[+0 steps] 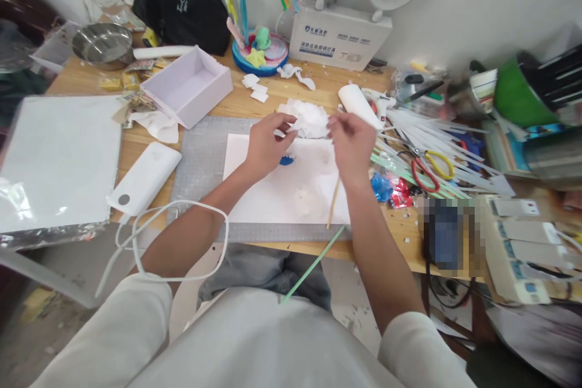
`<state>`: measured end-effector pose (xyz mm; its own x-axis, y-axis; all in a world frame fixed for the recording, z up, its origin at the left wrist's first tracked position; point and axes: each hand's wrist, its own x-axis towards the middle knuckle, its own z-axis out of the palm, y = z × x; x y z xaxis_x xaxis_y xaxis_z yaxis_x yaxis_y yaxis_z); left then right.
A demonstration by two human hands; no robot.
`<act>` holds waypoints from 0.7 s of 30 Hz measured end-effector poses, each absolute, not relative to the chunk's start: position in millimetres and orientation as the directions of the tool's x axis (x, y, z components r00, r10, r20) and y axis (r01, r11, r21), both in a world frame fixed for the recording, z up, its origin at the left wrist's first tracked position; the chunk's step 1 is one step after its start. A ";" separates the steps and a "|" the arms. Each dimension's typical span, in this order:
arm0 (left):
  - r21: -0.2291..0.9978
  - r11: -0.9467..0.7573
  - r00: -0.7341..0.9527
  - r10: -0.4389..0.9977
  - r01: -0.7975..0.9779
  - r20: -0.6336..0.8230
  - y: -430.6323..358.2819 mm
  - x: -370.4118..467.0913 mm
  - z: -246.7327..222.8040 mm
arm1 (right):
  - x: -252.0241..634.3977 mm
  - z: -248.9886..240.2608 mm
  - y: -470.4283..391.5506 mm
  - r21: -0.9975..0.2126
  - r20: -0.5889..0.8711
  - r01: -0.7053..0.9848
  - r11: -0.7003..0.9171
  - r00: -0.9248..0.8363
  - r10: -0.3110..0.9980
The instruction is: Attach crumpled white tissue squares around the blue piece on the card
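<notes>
My left hand (273,140) is over the upper part of a white paper sheet (254,200), its thumb and fingers apart, at the left edge of a crumpled white tissue (309,116). My right hand (350,139) is at the tissue's right edge with fingers curled together; what they hold, if anything, is hidden. A small blue piece (286,160) lies on the sheet just below my left hand. A thin tan stick (333,203) rests near my right wrist, and a green strip (313,262) crosses the table's front edge.
A white open box (186,85), a power bank (148,179) and a looped white cable (182,205) are at the left. Scissors (425,171), white strips and a power strip (518,248) are at the right. Behind stand a decorated round base (260,57) and an emergency lamp (341,36).
</notes>
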<state>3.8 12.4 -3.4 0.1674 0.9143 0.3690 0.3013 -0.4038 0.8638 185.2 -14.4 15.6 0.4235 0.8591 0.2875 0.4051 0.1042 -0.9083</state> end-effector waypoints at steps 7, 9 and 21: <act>0.754 -0.568 0.249 0.823 0.331 0.511 5.4 3.7 -3.9 | 141.6 16.4 -44.0 -0.994 0.081 0.089 0.057 0.294 0.952; 0.729 -0.594 0.266 0.804 0.340 0.531 4.4 4.0 -4.7 | 142.9 12.8 -44.5 -0.996 0.063 0.074 0.041 0.317 0.946; 0.654 -0.642 0.308 0.766 0.401 0.564 1.0 6.0 -6.4 | 139.9 8.3 -46.0 -0.988 0.121 0.133 0.078 0.358 0.926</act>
